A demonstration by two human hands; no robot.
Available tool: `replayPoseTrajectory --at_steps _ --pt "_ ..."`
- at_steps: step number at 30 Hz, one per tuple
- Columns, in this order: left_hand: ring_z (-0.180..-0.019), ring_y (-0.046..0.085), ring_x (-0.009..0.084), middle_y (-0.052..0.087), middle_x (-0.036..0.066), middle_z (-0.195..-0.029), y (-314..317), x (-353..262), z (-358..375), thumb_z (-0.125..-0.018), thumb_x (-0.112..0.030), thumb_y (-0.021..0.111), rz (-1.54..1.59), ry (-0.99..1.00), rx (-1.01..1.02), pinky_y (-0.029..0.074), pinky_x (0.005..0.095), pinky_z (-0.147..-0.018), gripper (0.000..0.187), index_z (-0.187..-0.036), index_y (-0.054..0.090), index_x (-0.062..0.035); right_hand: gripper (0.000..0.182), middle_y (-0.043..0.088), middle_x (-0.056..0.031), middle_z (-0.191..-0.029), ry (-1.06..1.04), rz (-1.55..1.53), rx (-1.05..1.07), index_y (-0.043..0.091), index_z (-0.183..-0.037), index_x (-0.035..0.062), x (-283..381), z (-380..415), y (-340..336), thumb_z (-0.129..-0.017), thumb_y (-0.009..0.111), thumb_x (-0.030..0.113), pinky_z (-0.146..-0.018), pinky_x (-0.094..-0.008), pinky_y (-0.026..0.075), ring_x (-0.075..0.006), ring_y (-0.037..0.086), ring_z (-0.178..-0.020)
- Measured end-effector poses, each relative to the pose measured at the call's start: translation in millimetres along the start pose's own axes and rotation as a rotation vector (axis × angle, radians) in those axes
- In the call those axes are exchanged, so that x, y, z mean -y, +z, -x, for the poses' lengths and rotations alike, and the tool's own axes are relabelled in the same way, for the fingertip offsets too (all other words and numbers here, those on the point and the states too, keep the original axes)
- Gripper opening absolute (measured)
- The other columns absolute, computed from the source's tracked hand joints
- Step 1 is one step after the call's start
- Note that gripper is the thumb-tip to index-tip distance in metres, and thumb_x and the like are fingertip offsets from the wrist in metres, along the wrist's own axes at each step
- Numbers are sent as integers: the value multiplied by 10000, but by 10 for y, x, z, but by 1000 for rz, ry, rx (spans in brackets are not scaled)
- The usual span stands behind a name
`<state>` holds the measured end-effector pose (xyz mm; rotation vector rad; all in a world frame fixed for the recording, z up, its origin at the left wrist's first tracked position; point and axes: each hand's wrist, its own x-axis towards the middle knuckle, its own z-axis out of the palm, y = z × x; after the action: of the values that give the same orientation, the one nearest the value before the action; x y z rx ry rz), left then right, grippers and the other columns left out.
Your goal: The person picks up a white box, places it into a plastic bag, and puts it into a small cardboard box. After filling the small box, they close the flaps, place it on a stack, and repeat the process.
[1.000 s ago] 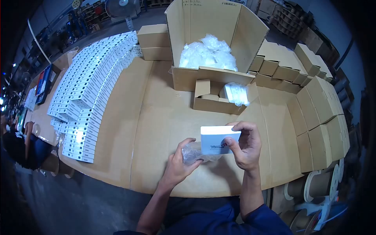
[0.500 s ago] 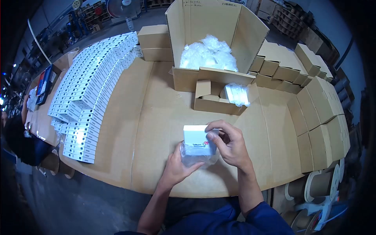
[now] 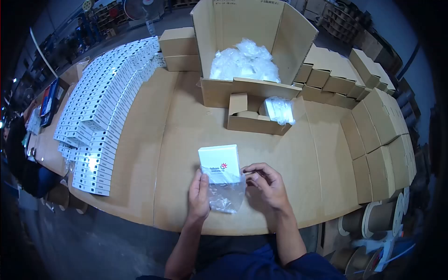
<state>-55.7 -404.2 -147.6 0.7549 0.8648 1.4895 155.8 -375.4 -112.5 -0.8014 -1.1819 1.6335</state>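
Observation:
A flat white box (image 3: 218, 156) with a red logo and dark print stands partly inside a clear plastic bag (image 3: 227, 198), its upper part sticking out. My left hand (image 3: 199, 197) grips the box and bag along the left side, thumb in front. At the right edge of the bag, my right hand (image 3: 269, 187) has its thumb and forefinger pinched together on what looks like the bag's edge. Beyond them on the table is an open small carton (image 3: 256, 125), with plastic-wrapped white boxes (image 3: 280, 111) standing in its right end.
Long stacked rows of white boxes (image 3: 100, 112) run along the left. A large open carton (image 3: 215, 93) at the back holds a heap of clear plastic bags (image 3: 247, 63). Closed brown cartons (image 3: 378, 144) are stacked at the right. Another person's dark sleeve (image 3: 25, 158) shows far left.
The box and bag have shifted left and tipped flatter towards me. My right hand has come off the box's top right corner and moved down to the bag's right edge.

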Motion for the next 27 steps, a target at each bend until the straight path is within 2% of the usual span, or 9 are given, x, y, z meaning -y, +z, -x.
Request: replayPoseTrajectory --at_steps 3,4,8,15,17,20,21,24,27 --pt "-1150 605 134 639 96 -1264 -9 -12 -26 -1139 -245 416 -22 -8 4 473 299 -1020 413 -1433 487 36 280 646 -116 -1255 -290 267 -105 637 -1242 -8 44 -25 218 -964 641 -37 -932 -330 565 -177 665 -1074" --pt "-1150 605 136 640 96 -1263 3 -10 -28 -1139 -250 417 -14 -10 -1 471 301 -1023 416 -1430 488 38 264 652 -110 -1222 -302 444 -71 683 -1164 8 113 -35 198 -915 664 -77 -908 -313 576 -186 666 -1072" --pt "-1154 605 141 640 101 -1267 31 -44 -25 -1138 -261 421 -11 -13 -8 463 305 -1034 425 -1424 491 45 167 652 -129 -1197 -319 503 -11 679 -1052 -6 65 -112 92 -902 663 -78 -863 -319 596 -213 673 -1063" --pt "-1188 612 178 637 126 -1288 -39 -83 -19 -1137 -240 411 56 -47 72 473 342 -1058 419 -1428 487 52 153 650 -143 -1145 -391 700 -1 647 -1006 -24 199 -194 73 -878 653 -106 -836 -344 581 -247 680 -1015" --pt "-1217 614 209 635 148 -1305 -54 -66 -27 -1134 -236 409 123 -53 86 471 366 -1077 432 -1436 472 67 161 667 -148 -1131 -397 676 -18 648 -998 -27 199 -202 86 -862 669 -110 -850 -342 574 -251 687 -1009" --pt "-1194 612 176 647 124 -1268 -53 -105 -43 -1139 -228 407 102 -27 59 478 334 -1056 407 -1398 519 65 161 698 -154 -1105 -417 603 -24 660 -991 -35 99 -217 60 -857 680 -123 -881 -336 569 -240 698 -1009" --pt "-1186 618 176 653 125 -1259 -88 -92 -50 -1136 -210 416 128 -26 75 481 333 -1054 396 -1393 524 70 158 710 -156 -1096 -425 574 -23 666 -989 -39 58 -211 52 -859 681 -128 -893 -333 569 -234 703 -1010" --pt "-1154 635 178 670 131 -1227 -194 -30 -76 -1121 -143 444 205 -22 114 491 333 -1048 352 -1374 542 82 148 732 -156 -1081 -306 215 -81 685 -989 -46 35 -148 100 -882 664 -146 -922 -330 568 -212 706 -1025" --pt "-1114 655 189 682 146 -1188 -224 5 -83 -1095 -56 477 246 23 111 501 339 -1038 286 -1326 568 88 156 731 -155 -1089 -294 210 -89 688 -994 -50 21 -121 56 -899 640 -165 -943 -334 567 -200 698 -1045"
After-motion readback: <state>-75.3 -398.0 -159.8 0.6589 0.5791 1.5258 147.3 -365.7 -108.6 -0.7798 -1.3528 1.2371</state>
